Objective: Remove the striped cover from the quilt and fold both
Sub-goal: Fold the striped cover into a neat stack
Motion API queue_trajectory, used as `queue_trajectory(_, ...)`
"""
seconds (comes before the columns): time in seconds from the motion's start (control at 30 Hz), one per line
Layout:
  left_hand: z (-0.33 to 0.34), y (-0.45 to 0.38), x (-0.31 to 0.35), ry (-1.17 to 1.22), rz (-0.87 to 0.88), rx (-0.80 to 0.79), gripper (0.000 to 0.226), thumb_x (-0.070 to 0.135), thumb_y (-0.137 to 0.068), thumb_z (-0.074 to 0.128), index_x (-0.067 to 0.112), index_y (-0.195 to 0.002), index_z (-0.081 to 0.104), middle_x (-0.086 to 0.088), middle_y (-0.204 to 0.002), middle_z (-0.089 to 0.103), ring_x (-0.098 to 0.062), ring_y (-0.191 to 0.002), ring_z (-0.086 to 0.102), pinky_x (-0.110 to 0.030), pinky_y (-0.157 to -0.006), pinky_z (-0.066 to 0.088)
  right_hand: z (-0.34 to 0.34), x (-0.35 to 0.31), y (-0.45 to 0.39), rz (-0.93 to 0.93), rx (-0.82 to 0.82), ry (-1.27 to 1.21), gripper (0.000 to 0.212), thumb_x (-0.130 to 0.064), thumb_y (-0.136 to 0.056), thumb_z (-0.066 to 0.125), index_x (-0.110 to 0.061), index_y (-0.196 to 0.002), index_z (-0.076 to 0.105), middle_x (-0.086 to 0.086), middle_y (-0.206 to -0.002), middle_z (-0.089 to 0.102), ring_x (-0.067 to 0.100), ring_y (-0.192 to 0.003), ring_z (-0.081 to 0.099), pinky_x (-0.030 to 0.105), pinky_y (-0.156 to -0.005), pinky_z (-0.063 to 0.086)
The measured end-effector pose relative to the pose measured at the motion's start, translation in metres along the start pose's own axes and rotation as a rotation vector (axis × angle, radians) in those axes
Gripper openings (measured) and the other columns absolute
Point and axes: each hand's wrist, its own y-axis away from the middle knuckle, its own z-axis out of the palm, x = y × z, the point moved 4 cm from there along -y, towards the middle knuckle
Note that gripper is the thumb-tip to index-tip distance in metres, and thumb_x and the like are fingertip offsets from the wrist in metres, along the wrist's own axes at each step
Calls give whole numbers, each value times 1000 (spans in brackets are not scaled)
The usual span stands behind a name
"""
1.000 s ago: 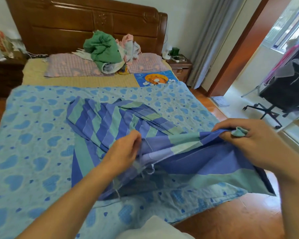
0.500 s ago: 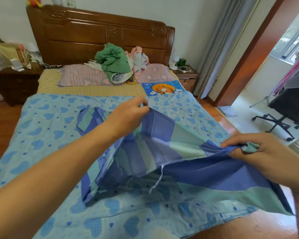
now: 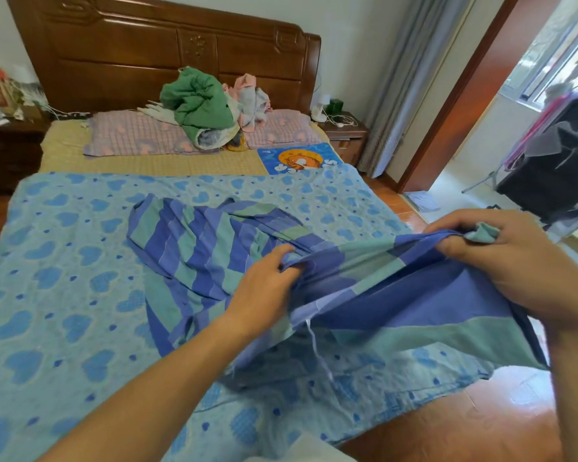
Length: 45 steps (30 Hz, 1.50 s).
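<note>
1. Striped cover is off and lies bunched on the heart-print quilt, which is spread flat over the bed.
2. Left hand and right hand: fingers clenched on the cover's near edge.
3. Judged: removal done; neither piece folded yet.

1. Carved wooden headboard at the far end of the bed.
2. Two pink checked pillows in front of it, with a green bundle of clothes piled on top.
3. Nightstand on the right, grey curtain beside it.
4. Black office chair through the doorway.
</note>
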Motion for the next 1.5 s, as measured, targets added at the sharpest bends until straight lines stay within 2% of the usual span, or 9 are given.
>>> queue_trajectory(0.13,14,32,-13,51,-290,56,24,17,-80,64,28,-95,49,-4,-100,45,-31,-78,47,-31,-58,32,6,-15,-10,0,-36,-26,22,-6,-89,67,-25,-89,77,1,-83,72,7,-74,63,19,-68,48)
queue_trajectory(0.3,26,53,-18,423,-716,-177,36,32,-88,60,34,-124,60,2,-79,68,-22,-79,63,-37,-69,51,19,-19,-15,3,-66,-11,19,-6,-88,66,-23,-89,77,6,-86,71,13,-76,63,24,-69,49)
queue_trajectory(0.57,7,33,-15,1234,-642,-302,26,-5,-94,52,14,-111,55,-6,-128,60,-18,-110,66,-39,-96,55,25,-19,-8,-16,-117,-21,17,-8,-88,65,-19,-93,76,9,-85,73,23,-77,65,27,-67,49)
queue_trajectory(0.73,24,63,15,830,-360,-365,31,52,-86,66,31,-97,47,10,-103,53,-10,-92,54,-36,-83,48,24,-22,-4,-11,-65,-9,17,-8,-89,66,-21,-91,77,6,-86,74,27,-81,67,28,-69,53)
queue_trajectory(0.83,38,75,31,515,-350,-272,50,73,-79,60,42,-114,42,22,-110,44,-4,-106,48,-27,-86,46,23,-25,-3,-12,-34,-34,16,-7,-89,65,-17,-93,76,9,-93,74,36,-93,66,48,-83,54)
queue_trajectory(1.07,33,68,34,145,-575,100,32,32,-86,69,17,-111,54,-7,-94,52,-31,-90,52,-41,-79,49,24,-41,-1,-61,7,-112,21,-7,-90,64,-22,-94,77,2,-84,74,16,-77,65,25,-68,51)
queue_trajectory(1.17,21,69,29,110,-467,196,24,15,-82,71,19,-100,56,-11,-99,52,-34,-89,52,-41,-71,50,23,-43,-5,-41,57,-177,17,-9,-90,65,-20,-93,77,3,-84,75,13,-74,66,21,-66,53)
queue_trajectory(1.33,17,93,23,925,-586,-67,17,25,-94,62,26,-79,56,14,-74,47,-9,-67,42,-27,-64,38,11,-25,-22,107,292,-251,15,-10,-87,65,-17,-87,78,0,-75,73,12,-66,64,20,-60,54)
queue_trajectory(1.5,5,159,19,1390,-772,-260,33,20,-77,78,29,-99,54,2,-74,56,-12,-64,46,-21,-64,43,14,46,-32,404,375,-283,8,-6,-85,68,-12,-82,72,2,-73,70,17,-70,63,29,-64,55)
